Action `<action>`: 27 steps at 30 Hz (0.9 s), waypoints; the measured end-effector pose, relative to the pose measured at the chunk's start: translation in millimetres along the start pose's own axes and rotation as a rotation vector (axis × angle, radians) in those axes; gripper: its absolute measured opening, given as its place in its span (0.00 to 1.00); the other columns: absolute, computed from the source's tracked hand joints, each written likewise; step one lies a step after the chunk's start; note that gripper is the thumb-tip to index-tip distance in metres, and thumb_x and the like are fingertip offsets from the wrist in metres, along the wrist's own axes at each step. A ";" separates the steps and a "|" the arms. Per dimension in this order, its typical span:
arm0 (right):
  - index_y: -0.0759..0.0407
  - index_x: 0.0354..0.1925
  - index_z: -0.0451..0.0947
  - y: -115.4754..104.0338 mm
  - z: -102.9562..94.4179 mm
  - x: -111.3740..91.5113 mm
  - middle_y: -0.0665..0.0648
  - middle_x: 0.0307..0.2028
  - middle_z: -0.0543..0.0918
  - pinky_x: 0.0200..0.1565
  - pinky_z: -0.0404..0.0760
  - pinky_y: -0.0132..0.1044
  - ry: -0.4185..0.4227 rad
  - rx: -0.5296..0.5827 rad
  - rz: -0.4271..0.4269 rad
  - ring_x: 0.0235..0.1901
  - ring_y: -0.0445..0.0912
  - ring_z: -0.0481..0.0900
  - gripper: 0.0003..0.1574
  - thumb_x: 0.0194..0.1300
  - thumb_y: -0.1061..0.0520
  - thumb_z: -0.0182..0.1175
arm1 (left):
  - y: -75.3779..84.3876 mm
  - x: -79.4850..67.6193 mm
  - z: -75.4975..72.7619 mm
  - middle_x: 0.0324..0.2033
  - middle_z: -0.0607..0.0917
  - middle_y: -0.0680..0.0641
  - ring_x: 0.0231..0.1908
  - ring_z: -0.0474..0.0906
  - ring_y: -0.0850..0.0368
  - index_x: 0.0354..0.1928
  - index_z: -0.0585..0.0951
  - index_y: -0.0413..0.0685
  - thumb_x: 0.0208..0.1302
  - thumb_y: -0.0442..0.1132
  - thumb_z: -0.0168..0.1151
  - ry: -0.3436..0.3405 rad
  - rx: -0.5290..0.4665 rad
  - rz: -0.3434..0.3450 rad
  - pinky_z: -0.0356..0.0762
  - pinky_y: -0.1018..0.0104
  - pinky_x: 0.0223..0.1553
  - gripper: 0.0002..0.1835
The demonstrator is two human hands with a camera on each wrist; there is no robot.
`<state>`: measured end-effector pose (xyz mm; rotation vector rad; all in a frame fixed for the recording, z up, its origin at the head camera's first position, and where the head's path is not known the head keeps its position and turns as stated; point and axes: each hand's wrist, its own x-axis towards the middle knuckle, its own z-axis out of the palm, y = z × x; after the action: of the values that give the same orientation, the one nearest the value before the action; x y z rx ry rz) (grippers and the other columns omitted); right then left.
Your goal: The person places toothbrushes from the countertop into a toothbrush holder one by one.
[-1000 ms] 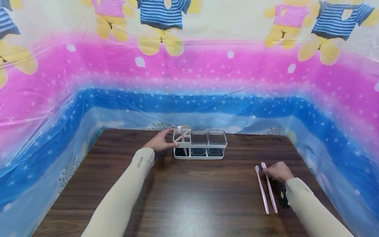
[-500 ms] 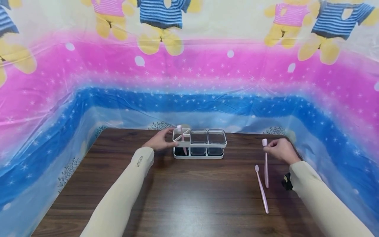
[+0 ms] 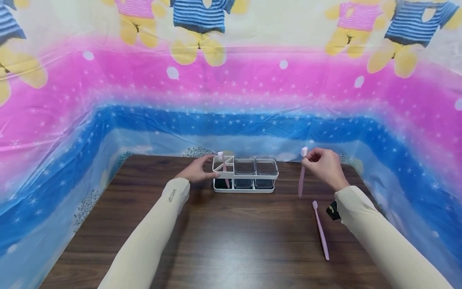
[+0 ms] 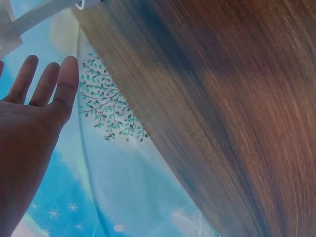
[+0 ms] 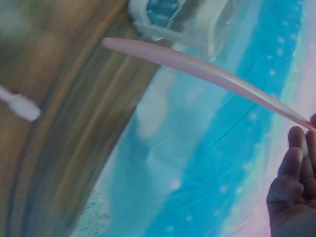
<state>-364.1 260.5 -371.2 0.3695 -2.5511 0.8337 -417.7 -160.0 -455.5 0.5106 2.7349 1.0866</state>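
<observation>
My right hand [image 3: 326,166] pinches a pink toothbrush [image 3: 301,182] just below its pale head, with the handle hanging down above the table. In the right wrist view the toothbrush handle [image 5: 197,71] stretches out from the fingertips. My left hand [image 3: 195,170] touches the left end of a white toothbrush holder [image 3: 249,176], thumb at the front and a finger at the back. Its fingers look straight in the left wrist view. One pink toothbrush [image 3: 226,172] leans inside the holder's divided left section. Another toothbrush [image 3: 321,233] lies on the table at the right.
Two clear cups [image 3: 266,166] sit in the holder's middle and right sections. Under everything is a dark wooden table [image 3: 231,233]. A printed curtain [image 3: 231,120] hangs along the table's back and sides.
My right hand has picked up one of two toothbrushes lying on the right and carried it up and leftward, closer to the holder. The left hand stays at the holder.
</observation>
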 end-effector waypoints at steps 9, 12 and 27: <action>0.56 0.25 0.77 -41.7 23.2 18.7 0.52 0.21 0.77 0.22 0.69 0.32 0.015 0.169 -0.115 0.21 0.45 0.71 0.04 0.55 0.62 0.62 | 2.4 -4.9 -3.9 0.64 0.65 0.36 0.63 0.61 0.38 0.72 0.56 0.48 0.58 0.54 0.66 -0.004 0.012 -0.012 0.62 0.41 0.59 0.45; 0.56 0.26 0.76 -55.3 32.5 23.1 0.51 0.21 0.77 0.21 0.70 0.31 0.000 0.236 -0.141 0.21 0.45 0.72 0.05 0.56 0.62 0.62 | 1.7 -5.9 -3.2 0.64 0.65 0.37 0.63 0.61 0.38 0.72 0.56 0.49 0.58 0.54 0.66 0.006 0.013 -0.012 0.61 0.41 0.59 0.45; 0.55 0.30 0.78 -114.5 78.4 41.5 0.51 0.23 0.79 0.23 0.71 0.31 0.052 0.448 -0.252 0.21 0.45 0.72 0.05 0.59 0.64 0.62 | 4.9 -6.4 0.6 0.65 0.64 0.39 0.64 0.60 0.39 0.73 0.55 0.55 0.58 0.58 0.64 0.005 0.019 -0.055 0.61 0.40 0.59 0.45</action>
<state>-382.1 118.1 -351.7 0.7757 -2.1917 1.2903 -410.4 -158.6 -452.5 0.4335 2.7487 1.0520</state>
